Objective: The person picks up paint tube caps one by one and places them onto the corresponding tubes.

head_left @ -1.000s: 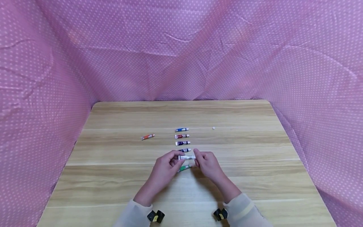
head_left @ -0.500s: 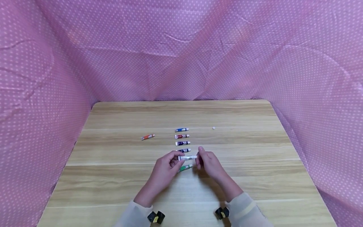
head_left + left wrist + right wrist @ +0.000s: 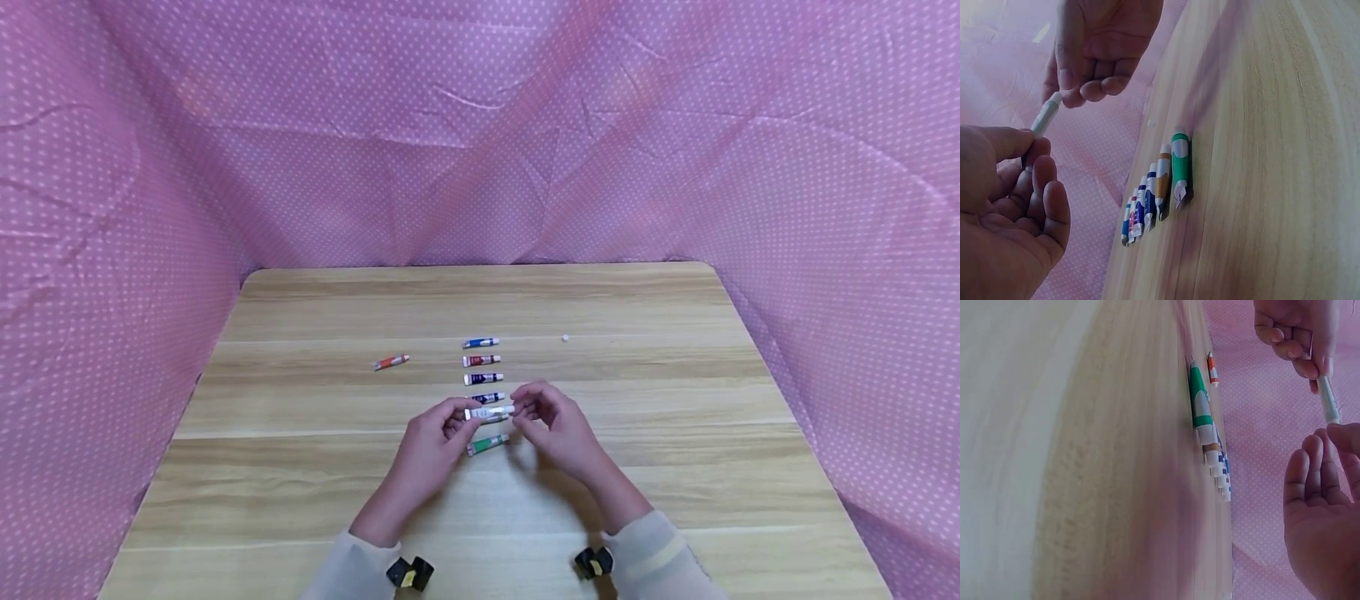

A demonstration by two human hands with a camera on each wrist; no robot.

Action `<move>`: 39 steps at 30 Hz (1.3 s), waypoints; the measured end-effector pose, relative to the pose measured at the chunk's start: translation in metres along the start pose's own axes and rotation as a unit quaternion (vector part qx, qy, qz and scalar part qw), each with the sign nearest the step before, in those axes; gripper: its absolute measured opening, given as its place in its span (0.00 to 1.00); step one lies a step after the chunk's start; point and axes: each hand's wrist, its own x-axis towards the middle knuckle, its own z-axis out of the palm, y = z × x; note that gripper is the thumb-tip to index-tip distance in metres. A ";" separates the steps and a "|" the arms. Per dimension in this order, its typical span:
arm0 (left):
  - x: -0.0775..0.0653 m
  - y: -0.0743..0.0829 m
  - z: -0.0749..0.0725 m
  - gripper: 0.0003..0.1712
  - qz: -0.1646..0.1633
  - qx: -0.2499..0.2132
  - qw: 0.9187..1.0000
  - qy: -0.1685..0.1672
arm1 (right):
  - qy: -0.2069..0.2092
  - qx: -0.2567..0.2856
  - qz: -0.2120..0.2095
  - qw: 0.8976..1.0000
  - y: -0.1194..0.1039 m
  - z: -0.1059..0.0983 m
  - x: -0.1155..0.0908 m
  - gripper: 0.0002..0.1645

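Note:
My left hand (image 3: pixel 431 442) pinches a small white paint tube (image 3: pixel 486 412) near its flat end, a little above the table. The tube's white cap (image 3: pixel 1056 97) points toward my right hand (image 3: pixel 558 433). Around that cap, the right thumb and forefinger stand spread, their tips close to it. Below lies a green paint tube (image 3: pixel 487 445), and an ochre paint tube (image 3: pixel 1163 178) lies partly hidden under the held one in the head view. Farther back in the same row are two dark blue tubes, including one (image 3: pixel 483 379), a red tube (image 3: pixel 482 361) and a blue tube (image 3: pixel 481 342).
An orange paint tube (image 3: pixel 392 362) lies apart on the left. A tiny white piece (image 3: pixel 566 338), perhaps a cap, sits at the back right. The wooden table (image 3: pixel 300 483) has pink dotted cloth (image 3: pixel 480 167) hanging behind it and at both sides.
My right hand has turned and spread its thumb and fingers about the cap end, after its thumb stood raised. The left hand has shifted slightly left with the white paint tube.

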 end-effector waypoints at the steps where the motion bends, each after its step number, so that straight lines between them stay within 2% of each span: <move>1: 0.000 0.000 0.000 0.11 -0.002 0.001 1.000 -0.001 | 0.004 -0.008 0.004 1.000 0.000 0.000 0.000 0.18; 8: -0.002 0.002 0.001 0.13 0.002 0.000 1.000 -0.005 | 0.031 -0.044 0.033 0.998 -0.006 0.000 -0.003 0.08; 18: -0.004 0.002 0.002 0.13 0.014 0.006 1.000 0.008 | 0.019 -0.004 0.066 0.998 -0.009 0.003 -0.005 0.08; 25: -0.007 0.000 0.001 0.16 0.017 0.032 0.999 0.018 | 0.019 -0.006 0.085 0.996 -0.010 0.006 -0.006 0.07; 31: -0.009 -0.003 0.002 0.15 0.051 0.057 0.996 0.041 | 0.007 -0.005 0.081 0.997 -0.009 0.008 -0.007 0.09; 39: -0.011 -0.007 0.004 0.12 0.105 0.092 0.988 0.070 | -0.007 -0.013 0.095 0.995 -0.008 0.009 -0.007 0.09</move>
